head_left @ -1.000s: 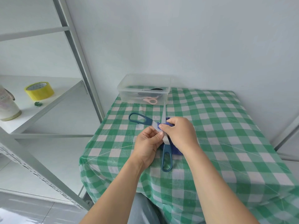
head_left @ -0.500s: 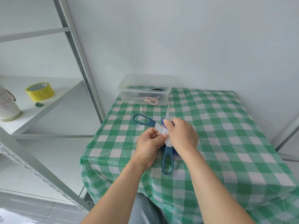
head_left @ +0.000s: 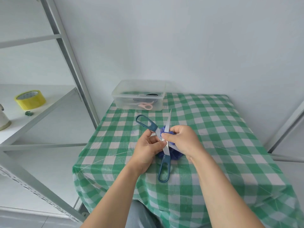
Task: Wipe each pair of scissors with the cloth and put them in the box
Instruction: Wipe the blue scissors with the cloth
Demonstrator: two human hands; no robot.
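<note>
The pivot of the blue-handled scissors (head_left: 166, 150) and most of their second blade are covered by the fingers of the left grip (head_left: 148, 148) and the right grip (head_left: 182, 139), under which much of the blue cloth (head_left: 176, 154) is also concealed. Inside the clear box (head_left: 121, 102), the pink-handled scissors (head_left: 146, 106) are blurred by the wall, and a dark object (head_left: 152, 94) behind them cannot be identified. On the shelf (head_left: 49, 99), a white vessel (head_left: 3, 119) is cut off by the left edge, and a green item (head_left: 29, 113) is too small to be told.

Teal-handled scissors (head_left: 166, 149), opened wide, are held above the bench (head_left: 213, 129), a bunched blue cloth (head_left: 176, 154) against one blade. The clear box (head_left: 138, 96) behind holds a pink pair (head_left: 146, 106).
</note>
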